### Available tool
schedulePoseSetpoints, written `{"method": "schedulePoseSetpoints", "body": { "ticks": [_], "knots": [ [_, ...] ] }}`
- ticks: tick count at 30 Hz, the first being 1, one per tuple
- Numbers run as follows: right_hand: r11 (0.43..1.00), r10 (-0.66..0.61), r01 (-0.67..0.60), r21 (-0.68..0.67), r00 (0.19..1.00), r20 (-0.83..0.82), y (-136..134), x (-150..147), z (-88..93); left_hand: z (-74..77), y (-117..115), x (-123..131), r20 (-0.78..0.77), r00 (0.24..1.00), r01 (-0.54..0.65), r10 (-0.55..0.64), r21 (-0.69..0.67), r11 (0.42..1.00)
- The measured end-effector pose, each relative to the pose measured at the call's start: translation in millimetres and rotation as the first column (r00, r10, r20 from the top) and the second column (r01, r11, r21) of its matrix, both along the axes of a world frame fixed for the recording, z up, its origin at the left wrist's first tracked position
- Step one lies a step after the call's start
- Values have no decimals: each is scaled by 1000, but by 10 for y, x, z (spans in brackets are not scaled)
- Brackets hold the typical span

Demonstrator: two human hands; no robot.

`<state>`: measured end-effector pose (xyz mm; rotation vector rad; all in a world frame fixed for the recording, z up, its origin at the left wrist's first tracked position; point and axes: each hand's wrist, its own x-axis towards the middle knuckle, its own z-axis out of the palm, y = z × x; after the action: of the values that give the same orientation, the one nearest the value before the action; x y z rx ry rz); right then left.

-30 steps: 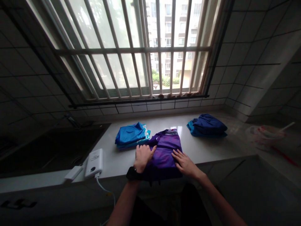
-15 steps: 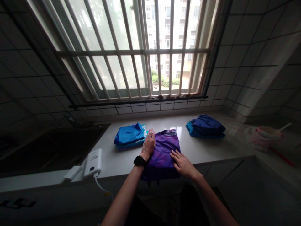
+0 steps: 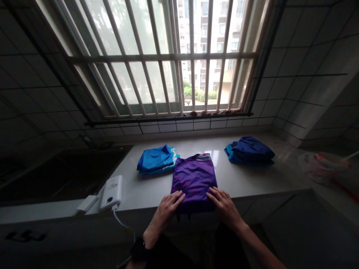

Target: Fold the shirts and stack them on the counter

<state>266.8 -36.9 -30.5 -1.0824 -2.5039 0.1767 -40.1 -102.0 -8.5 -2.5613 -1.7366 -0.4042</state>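
Note:
A folded purple garment [image 3: 195, 179] with a grey band and a label at its far edge lies on the counter, its near end at the front edge. My left hand [image 3: 166, 209] rests over its lower left side, fingers stretched out on the cloth. On the lower right side, my right hand [image 3: 224, 205] lies likewise with fingers extended. The thumbs are largely hidden. Touching or nearly touching the purple one on the left is a folded bright blue garment [image 3: 155, 160]. Farther right sits a folded dark blue garment [image 3: 249, 151].
A white power bank [image 3: 111, 192] with a cable stands near the sink [image 3: 56, 175] at left, beside a small white block [image 3: 87, 203]. A plastic bag [image 3: 322, 166] is at the right. Behind the counter [image 3: 241, 183] is a barred window [image 3: 165, 58].
My left hand has come down from the garment's upper left edge to its lower left side. My right hand has shifted slightly nearer, to the lower right side. The view has shifted a little.

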Motion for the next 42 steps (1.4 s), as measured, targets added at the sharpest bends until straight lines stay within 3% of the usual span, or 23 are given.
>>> {"method": "schedulePoseSetpoints", "body": {
  "ticks": [3, 6, 9, 11, 13, 16, 19, 21, 23, 28, 30, 32, 35, 38, 40, 42],
  "knots": [
    [999, 50, -49, 8, 991, -126, -23, -72, 87, 199, 6, -27, 84, 996, 16, -7, -108, 994],
    [993, 32, -70, -98, 937, -348, 92, -53, 284, 505, 94, -42, 296, 954, 1, 44, -151, 989],
    [964, -171, 29, -265, 828, -534, 414, -69, 516, 759, 395, 50, 469, 875, -88, 120, -89, 992],
    [925, -349, 180, -334, 751, -561, 651, -127, 631, 825, 656, 175, 496, 843, -224, 207, -26, 974],
    [901, -434, 341, -268, 716, -547, 794, -201, 674, 791, 863, 316, 469, 828, -391, 308, 88, 916],
    [919, -367, 391, -50, 803, -470, 744, -293, 578, 596, 962, 475, 393, 823, -516, 411, 211, 830],
    [964, -264, 265, -32, 925, -272, 515, -372, 333, 342, 893, 522, 265, 878, -441, 398, 125, 889],
    [967, -254, 249, -50, 956, -148, 388, -429, 166, 212, 852, 515, 210, 904, -389, 373, 39, 921],
    [960, -281, 280, -28, 955, -98, 337, -472, 59, 140, 855, 514, 220, 883, -428, 415, 15, 904],
    [970, -243, 237, -61, 962, -127, 509, -422, 104, 123, 996, 600, 362, 666, -684, 652, -52, 728],
    [976, -203, 178, -129, 954, -219, 613, -359, 154, 132, 1057, 640, 402, 655, -649, 639, -133, 749],
    [973, -208, 152, -172, 903, -376, 681, -308, 165, 166, 1110, 657, 472, 683, -533, 557, -199, 822],
    [967, -254, 210, -143, 808, -532, 694, -282, 105, 353, 1196, 591, 606, 707, -311, 365, -197, 930],
    [962, -263, 259, -84, 809, -525, 655, -298, 27, 763, 1325, 339, 688, 699, -180, 196, -97, 979],
    [959, -273, 274, -75, 817, -507, 637, -315, 0, 1090, 1432, 34, 717, 675, -216, 174, -33, 976],
    [955, -286, 286, -79, 817, -501, 631, -335, -5, 1354, 1529, -363, 721, 647, -366, 249, 7, 931]
  ]
}}
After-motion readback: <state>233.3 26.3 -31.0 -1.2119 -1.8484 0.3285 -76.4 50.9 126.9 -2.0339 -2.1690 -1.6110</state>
